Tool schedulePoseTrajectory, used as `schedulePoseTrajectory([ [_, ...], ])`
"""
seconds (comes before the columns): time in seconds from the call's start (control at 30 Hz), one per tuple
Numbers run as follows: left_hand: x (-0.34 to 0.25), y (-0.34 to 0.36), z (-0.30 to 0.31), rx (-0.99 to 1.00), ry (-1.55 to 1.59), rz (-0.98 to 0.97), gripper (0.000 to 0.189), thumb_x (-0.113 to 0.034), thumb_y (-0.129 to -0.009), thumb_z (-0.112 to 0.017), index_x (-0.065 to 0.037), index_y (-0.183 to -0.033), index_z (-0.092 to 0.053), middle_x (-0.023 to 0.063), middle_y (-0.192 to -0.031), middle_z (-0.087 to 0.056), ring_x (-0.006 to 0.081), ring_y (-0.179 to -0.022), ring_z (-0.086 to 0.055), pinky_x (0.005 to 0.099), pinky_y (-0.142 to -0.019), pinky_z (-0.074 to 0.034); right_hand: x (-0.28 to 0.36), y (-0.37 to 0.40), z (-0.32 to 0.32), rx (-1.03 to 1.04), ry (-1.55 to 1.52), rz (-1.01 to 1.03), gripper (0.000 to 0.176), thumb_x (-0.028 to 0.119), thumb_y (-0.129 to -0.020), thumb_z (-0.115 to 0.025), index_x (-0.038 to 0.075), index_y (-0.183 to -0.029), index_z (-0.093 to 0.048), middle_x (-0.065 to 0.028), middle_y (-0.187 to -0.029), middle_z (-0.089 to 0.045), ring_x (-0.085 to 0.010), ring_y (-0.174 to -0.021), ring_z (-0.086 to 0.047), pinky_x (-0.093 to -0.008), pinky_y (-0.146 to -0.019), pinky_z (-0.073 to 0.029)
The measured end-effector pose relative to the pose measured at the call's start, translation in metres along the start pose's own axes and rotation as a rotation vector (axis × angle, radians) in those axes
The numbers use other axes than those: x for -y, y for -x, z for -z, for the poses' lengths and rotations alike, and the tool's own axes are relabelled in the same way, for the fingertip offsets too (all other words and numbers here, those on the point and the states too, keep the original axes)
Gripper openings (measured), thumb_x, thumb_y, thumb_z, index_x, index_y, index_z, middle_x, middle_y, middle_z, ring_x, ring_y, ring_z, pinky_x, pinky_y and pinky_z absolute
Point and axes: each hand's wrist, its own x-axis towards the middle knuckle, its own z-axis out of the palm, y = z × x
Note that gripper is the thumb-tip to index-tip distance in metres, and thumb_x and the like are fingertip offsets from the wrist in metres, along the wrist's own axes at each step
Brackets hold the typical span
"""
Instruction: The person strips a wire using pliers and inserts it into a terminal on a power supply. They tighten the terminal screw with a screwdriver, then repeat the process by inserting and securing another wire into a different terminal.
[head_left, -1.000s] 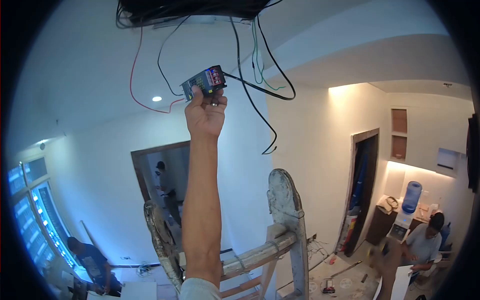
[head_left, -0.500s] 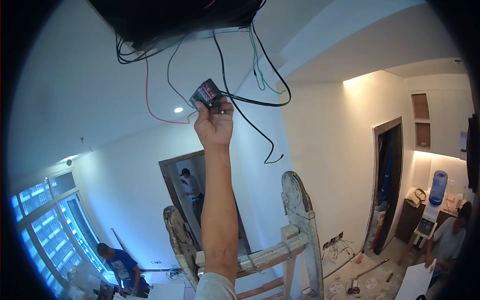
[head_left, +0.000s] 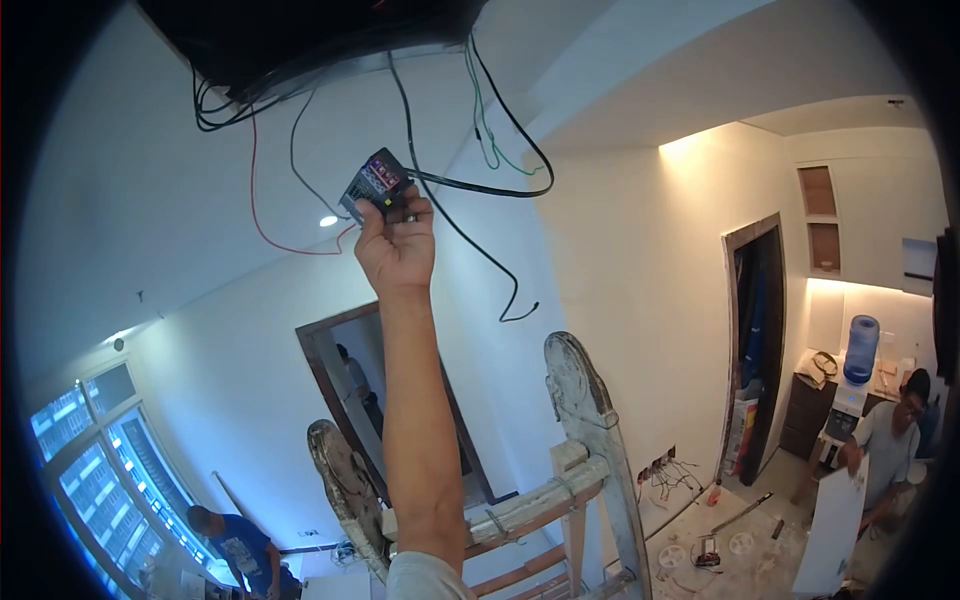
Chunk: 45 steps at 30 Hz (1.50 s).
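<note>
Left hand raised at full reach, thumb across the near face of a small dark box, fingers curled behind — box gripped, tilted, well above the wooden ladder and below a dark patch of ceiling. Red wire and thin dark wire come down to its left end; a black cable leaves the right side and loops upward. Green wires hang nearby, apart from the hand. Right hand out of view — grip cannot be told.
</note>
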Motion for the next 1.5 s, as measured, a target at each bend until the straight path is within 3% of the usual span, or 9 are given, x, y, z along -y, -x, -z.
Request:
schedulePoseTrajectory([
  [0.13, 0.000, -0.002, 0.004, -0.003, -0.013, 0.021, 0.035, -0.023, -0.097, -0.061, 0.000, -0.123, -0.054, 0.0178, -0.109, -0.062, 0.0334, -0.098, -0.058, 0.0433, -0.081, -0.046, 0.007, -0.083, 0.100, 0.390, -0.053, -0.069, 0.019, 0.026, -0.086, -0.065, 0.009, -0.086, -0.072, -0.0052, -0.080, -0.070, -0.0184, -0.071, -0.066, -0.0359, -0.067, -0.053],
  [0.2, -0.001, -0.008, 0.011, 0.022, -0.078, 0.021, 0.036, -0.024, -0.098, -0.059, 0.000, -0.124, -0.053, 0.0182, -0.110, -0.062, 0.0336, -0.097, -0.058, 0.0437, -0.080, -0.046, 0.084, -0.078, 0.206, -0.354, 0.184, 1.002, 0.019, 0.026, -0.085, -0.066, 0.008, -0.083, -0.072, -0.0040, -0.081, -0.072, -0.0136, -0.076, -0.068, -0.0356, -0.068, -0.054],
  [0.23, 0.000, -0.009, 0.011, 0.022, -0.082, 0.023, 0.036, -0.024, -0.098, -0.059, 0.000, -0.124, -0.053, 0.0182, -0.110, -0.062, 0.0336, -0.097, -0.058, 0.0437, -0.080, -0.046, 0.188, -0.008, 0.258, -0.675, 0.494, 0.552, 0.018, 0.020, -0.089, -0.063, 0.005, -0.084, -0.071, -0.0061, -0.073, -0.070, -0.0149, -0.070, -0.068, -0.0336, -0.064, -0.053],
  [0.27, 0.001, -0.010, 0.011, -0.007, -0.104, 0.022, 0.035, -0.025, -0.099, -0.057, 0.000, -0.124, -0.053, 0.0184, -0.109, -0.062, 0.0332, -0.096, -0.059, 0.0433, -0.079, -0.046, 0.249, 0.038, 0.292, -0.816, -0.241, 0.815, 0.024, 0.020, -0.097, -0.054, 0.000, -0.091, -0.067, -0.0102, -0.067, -0.065, -0.0223, -0.063, -0.066, -0.0361, -0.061, -0.051],
  [0.37, 0.003, -0.015, 0.013, -0.051, -0.160, 0.006, 0.034, -0.025, -0.101, -0.056, 0.000, -0.123, -0.052, 0.0174, -0.110, -0.062, 0.0307, -0.097, -0.058, 0.0413, -0.079, -0.047, 0.394, 0.097, 0.355, -0.631, -0.801, 1.399, 0.029, 0.023, -0.102, -0.054, -0.003, -0.107, -0.067, -0.0072, -0.071, -0.065, -0.0118, -0.066, -0.062, -0.0263, -0.063, -0.049],
  [0.47, 0.001, -0.015, 0.010, -0.074, -0.240, -0.024, 0.034, -0.027, -0.103, -0.051, 0.001, -0.122, -0.052, 0.0178, -0.110, -0.063, 0.0298, -0.097, -0.058, 0.0402, -0.078, -0.047, 0.516, 0.099, 0.387, -0.188, -1.040, 1.700, 0.037, 0.023, -0.100, -0.061, -0.006, -0.123, -0.060, -0.0133, -0.089, -0.066, -0.0185, -0.078, -0.063, -0.0342, -0.072, -0.054],
  [0.83, -0.023, -0.017, 0.022, -0.067, -0.339, -0.061, 0.036, -0.028, -0.101, -0.054, 0.002, -0.121, -0.054, 0.0195, -0.109, -0.063, 0.0303, -0.095, -0.059, 0.0401, -0.077, -0.047, 0.669, 0.106, 0.447, 0.395, -1.542, 1.953, 0.053, 0.034, -0.098, -0.064, 0.010, -0.142, -0.048, -0.0155, -0.109, -0.068, -0.0220, -0.085, -0.068, -0.0347, -0.076, -0.057],
  [1.0, -0.015, -0.022, 0.021, -0.059, -0.303, -0.031, 0.035, -0.027, -0.099, -0.058, 0.001, -0.119, -0.055, 0.0182, -0.107, -0.063, 0.0307, -0.094, -0.061, 0.0402, -0.076, -0.048, 0.679, 0.129, 0.459, 0.375, -1.537, 1.885, 0.043, 0.035, -0.086, -0.079, 0.005, -0.113, -0.062, -0.0086, -0.090, -0.067, -0.0179, -0.072, -0.064, -0.0339, -0.068, -0.054],
  [1.5, -0.025, -0.040, 0.002, -0.083, -0.453, -0.134, 0.034, -0.028, -0.102, -0.055, 0.001, -0.119, -0.055, 0.0174, -0.106, -0.063, 0.0286, -0.093, -0.060, 0.0375, -0.078, -0.047, 0.690, 0.153, 0.460, 0.092, -1.250, 1.857, 0.038, 0.027, -0.083, -0.082, 0.000, -0.094, -0.057, -0.0113, -0.084, -0.065, -0.0222, -0.070, -0.069, -0.0364, -0.061, -0.059],
])
